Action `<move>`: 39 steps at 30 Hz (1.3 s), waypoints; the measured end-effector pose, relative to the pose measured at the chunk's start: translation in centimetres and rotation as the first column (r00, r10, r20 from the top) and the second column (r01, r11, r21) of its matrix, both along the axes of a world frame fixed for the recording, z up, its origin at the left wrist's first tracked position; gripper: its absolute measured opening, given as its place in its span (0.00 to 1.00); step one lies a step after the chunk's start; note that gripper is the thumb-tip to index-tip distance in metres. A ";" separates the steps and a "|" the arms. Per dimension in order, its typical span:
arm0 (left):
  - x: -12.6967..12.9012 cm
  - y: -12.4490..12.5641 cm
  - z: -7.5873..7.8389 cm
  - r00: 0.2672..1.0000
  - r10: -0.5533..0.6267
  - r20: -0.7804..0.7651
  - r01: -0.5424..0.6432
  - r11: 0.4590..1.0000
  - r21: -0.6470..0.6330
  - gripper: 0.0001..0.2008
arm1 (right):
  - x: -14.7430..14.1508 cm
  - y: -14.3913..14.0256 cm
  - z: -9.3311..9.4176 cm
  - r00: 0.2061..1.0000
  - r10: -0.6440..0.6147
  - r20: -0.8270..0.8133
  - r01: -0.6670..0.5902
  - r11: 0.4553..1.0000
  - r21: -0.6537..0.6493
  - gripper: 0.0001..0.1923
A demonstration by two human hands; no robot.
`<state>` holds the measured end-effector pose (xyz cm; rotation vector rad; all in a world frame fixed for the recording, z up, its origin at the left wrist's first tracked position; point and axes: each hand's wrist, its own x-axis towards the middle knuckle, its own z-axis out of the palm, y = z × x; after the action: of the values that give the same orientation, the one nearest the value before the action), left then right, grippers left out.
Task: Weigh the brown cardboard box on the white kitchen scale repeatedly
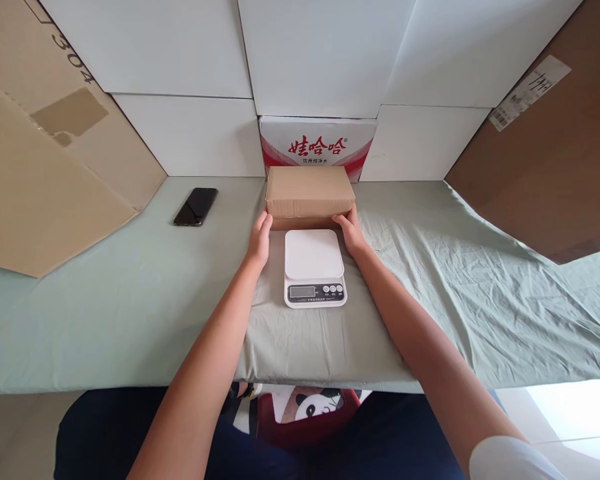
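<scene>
A brown cardboard box sits at the back of the cloth-covered table, between my two hands. My left hand grips its left side, thumb near the front corner. On the other side, my right hand holds the right end, with its thumb lying across the lower front face. Just in front of the box is a white digital kitchen scale, its platform bare and its display blank. The fingers behind the box's sides are partly hidden.
Behind the box stands a white and red carton with red Chinese lettering, against white panels. A black smartphone lies to the left on the greenish cloth. Large cardboard panels flank the table, one with a label on the right.
</scene>
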<state>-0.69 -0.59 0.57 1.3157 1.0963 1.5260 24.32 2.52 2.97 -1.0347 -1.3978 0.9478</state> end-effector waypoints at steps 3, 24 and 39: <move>0.1 -0.3 0.5 0.999 -0.001 -0.038 0.002 0.999 0.039 0.30 | -0.3 -0.3 0.2 1.000 0.017 0.011 -0.017 1.000 0.002 0.35; 3.5 -14.5 3.0 0.990 0.110 -0.089 -0.098 0.987 0.125 0.34 | 1.2 -12.7 1.5 0.993 0.070 -0.100 -0.061 0.994 0.092 0.36; 1.9 -13.9 3.4 0.996 -0.030 -0.080 0.032 0.999 0.028 0.35 | 1.2 -12.3 1.6 0.984 0.023 -0.178 -0.011 0.998 0.067 0.32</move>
<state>1.24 -14.48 3.97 1.4181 1.1021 1.4830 25.55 -9.75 4.53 -0.8675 -1.2815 0.9767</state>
